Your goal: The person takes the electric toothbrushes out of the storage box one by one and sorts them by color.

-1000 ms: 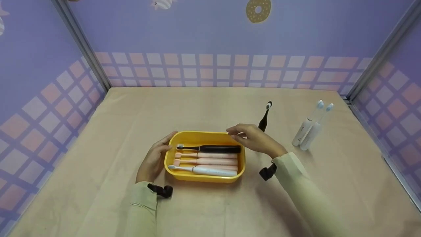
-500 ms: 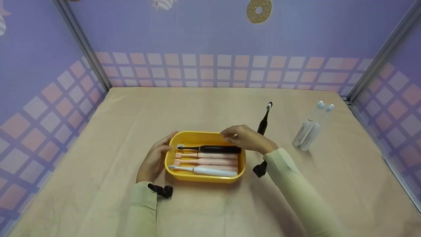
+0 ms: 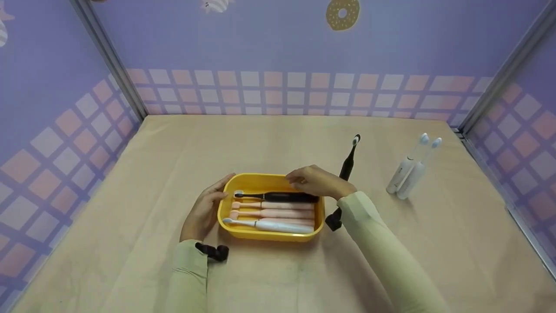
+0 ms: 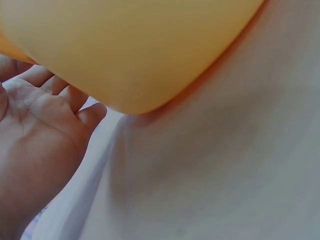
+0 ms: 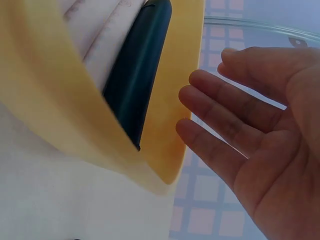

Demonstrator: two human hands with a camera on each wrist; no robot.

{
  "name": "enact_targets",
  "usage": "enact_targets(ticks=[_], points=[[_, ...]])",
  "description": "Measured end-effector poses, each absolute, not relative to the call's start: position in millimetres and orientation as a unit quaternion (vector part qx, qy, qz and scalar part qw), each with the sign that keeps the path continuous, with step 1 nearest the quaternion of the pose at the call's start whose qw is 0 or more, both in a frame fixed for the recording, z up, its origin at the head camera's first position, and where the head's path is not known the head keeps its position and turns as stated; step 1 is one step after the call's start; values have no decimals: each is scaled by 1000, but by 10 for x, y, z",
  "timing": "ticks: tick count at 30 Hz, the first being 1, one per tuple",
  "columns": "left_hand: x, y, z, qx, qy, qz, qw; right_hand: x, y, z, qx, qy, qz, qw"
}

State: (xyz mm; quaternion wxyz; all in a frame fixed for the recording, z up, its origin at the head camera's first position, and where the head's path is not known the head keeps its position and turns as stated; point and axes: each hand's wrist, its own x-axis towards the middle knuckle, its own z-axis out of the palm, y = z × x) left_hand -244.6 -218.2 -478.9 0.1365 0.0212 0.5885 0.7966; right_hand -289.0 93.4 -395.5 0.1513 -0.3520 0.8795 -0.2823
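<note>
A yellow plastic basket (image 3: 269, 237) holds a black electric toothbrush (image 3: 284, 197), pink toothbrushes (image 3: 284, 213) and a white toothbrush (image 3: 282, 225), lying side by side with heads to the left. My left hand (image 3: 202, 215) grips the basket's left end, thumb at the rim and fingers along the outside. In the left wrist view, the fingers partly vanish behind the basket wall (image 4: 135, 55). My right hand (image 3: 319, 181) hovers at the basket's back right corner. The right wrist view shows its fingers (image 5: 215, 115) loosely bent beside the wall, holding nothing.
Another black toothbrush (image 3: 347, 166) stands upright behind my right hand, its base hidden. Two white toothbrushes (image 3: 398, 174) with pale blue heads stand together farther right. Patterned panels (image 3: 278, 48) enclose the cloth-covered table (image 3: 243, 143) at back and sides.
My right hand has moved left along the basket's back rim. The left hand, the basket and the toothbrushes have stayed in place.
</note>
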Motion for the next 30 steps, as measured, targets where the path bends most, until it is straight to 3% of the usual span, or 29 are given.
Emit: enact_targets(ticks=[9,30], points=[[-2467,-2176,-4788,35,566,812,139,-2914,866,-3988,-350,884,-242,192],[-2441,-2185,-4784,31,561,815,142,-2928,728,-3999,-311,911,-137,232]])
